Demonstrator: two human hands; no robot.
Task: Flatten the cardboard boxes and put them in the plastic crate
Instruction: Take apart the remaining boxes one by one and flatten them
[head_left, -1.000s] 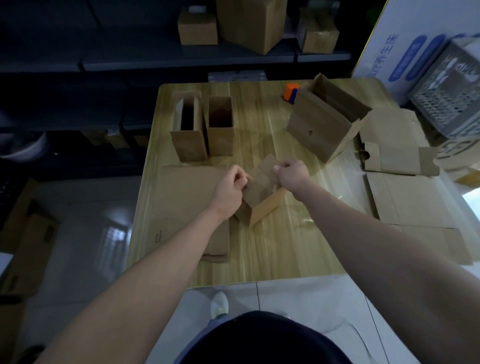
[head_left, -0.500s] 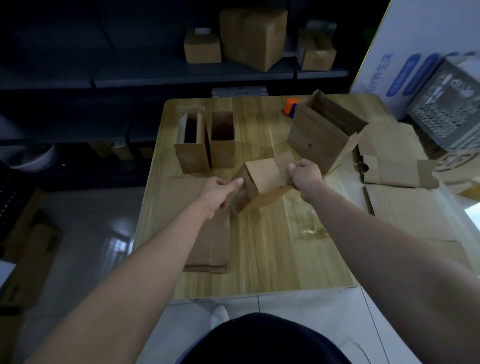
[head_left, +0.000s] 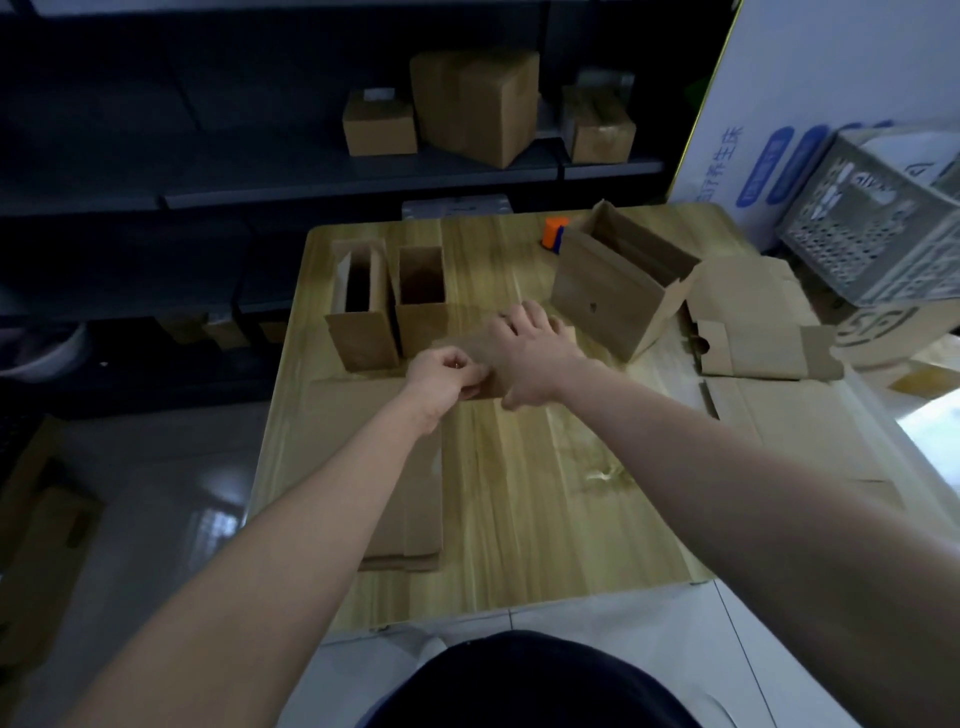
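Right hand (head_left: 530, 353) presses spread flat on the small box (head_left: 470, 347); left hand (head_left: 444, 369) grip pinches its edge.

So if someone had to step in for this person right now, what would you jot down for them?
Left hand pinches the near edge of the small box; right hand presses flat on top of it, mid-table.
Done: flattened sheets lie at the table's left; more flat cardboard at its right.
Left: finish this box, flatten two upright boxes and the large open box, then load all into the crate, far right.
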